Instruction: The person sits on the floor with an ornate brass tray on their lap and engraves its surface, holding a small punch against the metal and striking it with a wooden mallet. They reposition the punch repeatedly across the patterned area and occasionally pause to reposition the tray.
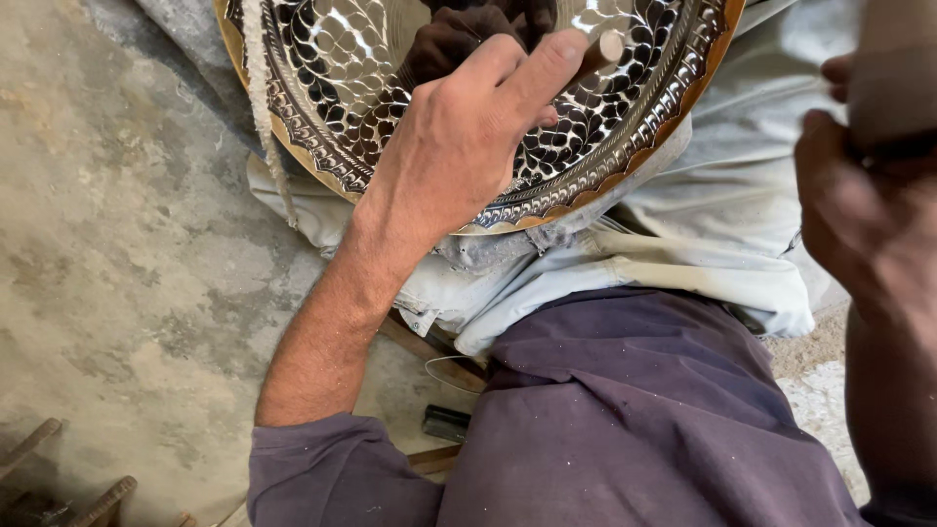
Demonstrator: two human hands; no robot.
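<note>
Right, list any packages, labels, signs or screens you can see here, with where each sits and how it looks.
None in view: no package, label, sign or screen.
Only an engraved metal tray with a coppery rim on pale cloth, the left hand resting on it, and the blurred right hand raised at the right edge.

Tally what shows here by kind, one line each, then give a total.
Engraved metal tray: 1
Pale cloth under the tray: 1
Hands: 2, the left hand resting on the tray, the right hand blurred at the frame edge
Small dark block on the floor: 1
Frayed cord over the tray rim: 1
Total: 6
</note>
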